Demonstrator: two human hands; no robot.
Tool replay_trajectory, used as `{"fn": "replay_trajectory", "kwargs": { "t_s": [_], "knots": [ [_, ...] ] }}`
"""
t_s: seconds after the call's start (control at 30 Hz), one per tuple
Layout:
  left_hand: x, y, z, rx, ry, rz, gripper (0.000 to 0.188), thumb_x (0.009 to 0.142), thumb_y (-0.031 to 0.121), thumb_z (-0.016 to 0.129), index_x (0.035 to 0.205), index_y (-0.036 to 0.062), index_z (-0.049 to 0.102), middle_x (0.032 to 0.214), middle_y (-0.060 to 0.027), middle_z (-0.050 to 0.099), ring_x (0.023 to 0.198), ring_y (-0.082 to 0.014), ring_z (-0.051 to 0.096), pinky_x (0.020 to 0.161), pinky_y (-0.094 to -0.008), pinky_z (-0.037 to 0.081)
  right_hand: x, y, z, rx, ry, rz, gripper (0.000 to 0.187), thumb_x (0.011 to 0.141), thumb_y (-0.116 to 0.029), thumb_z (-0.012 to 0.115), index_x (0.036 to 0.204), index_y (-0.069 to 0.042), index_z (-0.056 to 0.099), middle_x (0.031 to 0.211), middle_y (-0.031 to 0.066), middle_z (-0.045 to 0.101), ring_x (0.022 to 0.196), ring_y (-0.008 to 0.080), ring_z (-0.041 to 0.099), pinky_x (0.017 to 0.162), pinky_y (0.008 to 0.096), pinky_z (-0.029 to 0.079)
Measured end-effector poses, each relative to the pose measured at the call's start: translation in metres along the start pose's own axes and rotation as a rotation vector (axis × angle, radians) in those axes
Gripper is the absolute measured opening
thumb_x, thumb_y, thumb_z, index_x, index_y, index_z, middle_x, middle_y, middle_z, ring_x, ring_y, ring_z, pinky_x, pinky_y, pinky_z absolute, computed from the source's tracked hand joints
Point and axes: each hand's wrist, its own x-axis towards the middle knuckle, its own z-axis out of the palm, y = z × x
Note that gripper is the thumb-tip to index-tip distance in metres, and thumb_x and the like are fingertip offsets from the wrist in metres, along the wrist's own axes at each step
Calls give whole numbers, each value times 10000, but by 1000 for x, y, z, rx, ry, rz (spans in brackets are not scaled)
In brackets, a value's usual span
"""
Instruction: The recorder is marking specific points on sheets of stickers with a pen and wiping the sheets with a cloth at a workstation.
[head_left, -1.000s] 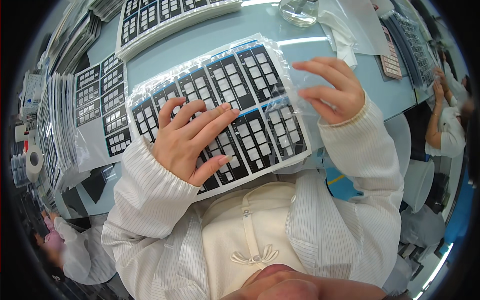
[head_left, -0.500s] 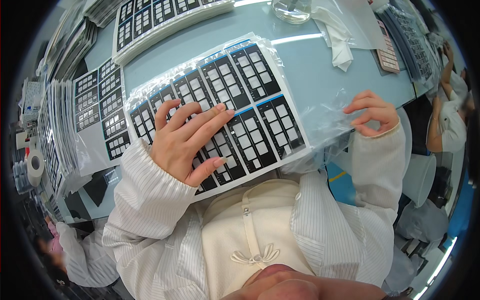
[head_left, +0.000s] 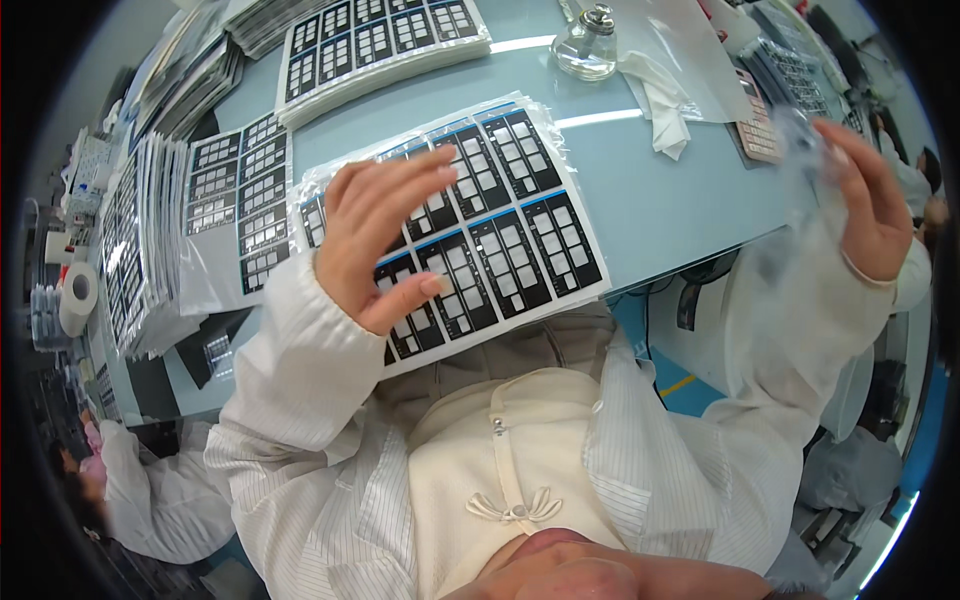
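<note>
A sheet (head_left: 505, 235) printed with black panels, white rectangles and blue lines lies slightly tilted on the table in front of me, on top of clear plastic. Over its left half hovers my left hand (head_left: 370, 235), fingers spread and holding nothing; it hides several of the panels. Off to the right, beyond the sheet, my right hand (head_left: 872, 205) is raised with its fingers closed on a crumpled clear plastic film (head_left: 792, 185). The film hangs down in front of my sleeve and is blurred by motion.
At the far side stands a thick stack of similar sheets (head_left: 385, 85). A glass bottle (head_left: 587, 50), a white wipe (head_left: 662, 105) and a pink calculator (head_left: 757, 125) are at the far right. More sheet stacks (head_left: 140, 240) and a white roll (head_left: 78, 298) sit left.
My right hand has swung outward to the right and up, pulling the clear film off the table's right side. My left hand has lifted from the sheet, its fingers more raised.
</note>
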Motion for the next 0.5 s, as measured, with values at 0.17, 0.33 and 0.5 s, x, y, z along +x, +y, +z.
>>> {"fn": "replay_trajectory", "kwargs": {
  "t_s": [0.17,0.33,0.5],
  "knots": [
    [-1,15,-15,-590,374,20,960,729,424,721,1417,23,186,1346,-169,417,1087,-242,512,880,-367,419,48,-100,120,68,-243,-763,247,826,22,563,1067,27,615,1021,134,657,957,192,617,820,290,485],
    [-40,36,-43,-712,602,-261,664,795,59,667,1348,0,305,1217,-119,515,1038,-194,546,819,-305,466,33,-157,208,324,58,-969,60,638,-137,690,675,-94,670,860,21,677,846,161,636,590,271,531],
    [-124,29,-76,-234,849,-419,330,829,-14,574,1156,-34,536,1061,-122,584,773,-132,566,685,-234,446,40,-163,221,620,309,-953,243,670,-98,667,912,-111,691,928,39,681,857,184,645,645,289,541]
  ]
}}
